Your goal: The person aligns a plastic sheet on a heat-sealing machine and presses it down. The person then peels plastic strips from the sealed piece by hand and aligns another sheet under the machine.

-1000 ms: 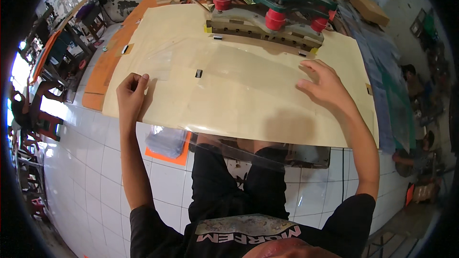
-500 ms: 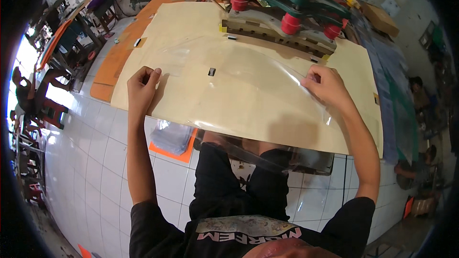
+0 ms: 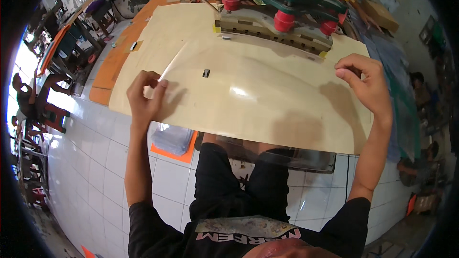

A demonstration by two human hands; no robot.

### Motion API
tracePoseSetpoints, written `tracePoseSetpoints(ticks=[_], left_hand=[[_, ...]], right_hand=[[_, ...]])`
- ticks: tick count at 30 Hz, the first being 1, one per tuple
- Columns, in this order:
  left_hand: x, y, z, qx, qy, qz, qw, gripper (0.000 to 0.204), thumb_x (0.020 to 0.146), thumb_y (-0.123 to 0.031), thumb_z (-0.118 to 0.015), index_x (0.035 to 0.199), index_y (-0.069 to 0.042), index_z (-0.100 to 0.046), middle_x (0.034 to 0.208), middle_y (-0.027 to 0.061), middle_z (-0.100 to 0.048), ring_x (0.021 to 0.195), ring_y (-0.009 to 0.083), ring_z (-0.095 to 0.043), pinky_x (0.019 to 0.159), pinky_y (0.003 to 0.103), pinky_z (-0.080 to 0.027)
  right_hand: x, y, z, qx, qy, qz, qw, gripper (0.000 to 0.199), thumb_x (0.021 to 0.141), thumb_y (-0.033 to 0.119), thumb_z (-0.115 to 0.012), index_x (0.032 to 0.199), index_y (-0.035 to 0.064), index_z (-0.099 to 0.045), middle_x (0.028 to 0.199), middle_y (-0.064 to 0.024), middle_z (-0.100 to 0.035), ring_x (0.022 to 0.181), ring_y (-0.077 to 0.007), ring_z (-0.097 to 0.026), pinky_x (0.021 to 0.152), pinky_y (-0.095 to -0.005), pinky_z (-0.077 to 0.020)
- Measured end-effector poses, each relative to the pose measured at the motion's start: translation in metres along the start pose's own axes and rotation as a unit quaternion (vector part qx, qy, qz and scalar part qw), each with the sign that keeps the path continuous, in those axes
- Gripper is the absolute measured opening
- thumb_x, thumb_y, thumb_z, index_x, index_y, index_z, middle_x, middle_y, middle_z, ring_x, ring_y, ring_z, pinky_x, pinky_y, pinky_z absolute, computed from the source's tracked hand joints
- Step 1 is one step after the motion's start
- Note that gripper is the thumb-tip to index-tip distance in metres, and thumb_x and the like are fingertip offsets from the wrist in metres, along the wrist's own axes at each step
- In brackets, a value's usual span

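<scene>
A clear, glossy plastic sheet (image 3: 241,93) lies bowed over a wide cream-coloured board (image 3: 330,136). At its left side, my left hand (image 3: 146,96) pinches the sheet between thumb and fingers, and a bright raised edge runs up from there. Above the board's right part is my right hand (image 3: 362,79), its thumb and fingers closed together. Whether the sheet reaches into those fingers cannot be made out. A small black-and-silver piece (image 3: 206,73) sits on the board between my hands, and another small dark piece (image 3: 226,37) is near the far side.
A green machine frame with red cylinders (image 3: 284,20) and a slotted metal bar (image 3: 272,36) stands across the board's far side. An orange tabletop (image 3: 103,83) shows at left. Below lie clear bags (image 3: 171,138) on an orange sheet. A person (image 3: 36,98) sits far left.
My right hand has moved right and toward the board's right edge. My left hand has shifted slightly right and nearer. The sheet's bright raised edge now shows at my left hand instead of my right.
</scene>
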State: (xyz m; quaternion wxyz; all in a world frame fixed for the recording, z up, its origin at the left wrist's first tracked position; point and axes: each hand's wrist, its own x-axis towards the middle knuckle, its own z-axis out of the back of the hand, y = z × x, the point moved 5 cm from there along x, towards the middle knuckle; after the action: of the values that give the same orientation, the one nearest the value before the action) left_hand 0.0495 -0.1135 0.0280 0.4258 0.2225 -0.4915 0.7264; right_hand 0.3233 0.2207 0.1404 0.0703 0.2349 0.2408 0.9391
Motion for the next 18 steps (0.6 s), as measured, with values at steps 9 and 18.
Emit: tracePoseSetpoints(ticks=[9,18], left_hand=[[0.091,-0.132,-0.077,-0.011,0.03,-0.258,0.966,0.035,0.074,-0.017,-0.077,0.105,-0.005,-0.064,0.103,0.0142,-0.062,0.095,0.0309,-0.06,0.081,0.038,-0.048],[0.117,-0.095,-0.151,-0.28,0.498,0.05,0.819,0.02,0.081,-0.013,-0.076,0.092,0.002,-0.069,0.078,0.0019,-0.068,0.069,0.0077,-0.061,0.061,0.024,-0.048]], right_hand=[[0.009,-0.057,0.002,0.148,0.037,-0.079,0.985,0.01,0.084,0.009,-0.07,0.088,0.0017,-0.065,0.077,0.0016,-0.061,0.068,-0.0041,-0.051,0.058,-0.0211,-0.0415],[-0.001,-0.088,-0.009,0.232,0.05,-0.101,0.966,0.016,0.085,0.015,-0.071,0.087,0.0013,-0.064,0.075,-0.0001,-0.061,0.063,-0.0053,-0.052,0.056,-0.0207,-0.0428]])
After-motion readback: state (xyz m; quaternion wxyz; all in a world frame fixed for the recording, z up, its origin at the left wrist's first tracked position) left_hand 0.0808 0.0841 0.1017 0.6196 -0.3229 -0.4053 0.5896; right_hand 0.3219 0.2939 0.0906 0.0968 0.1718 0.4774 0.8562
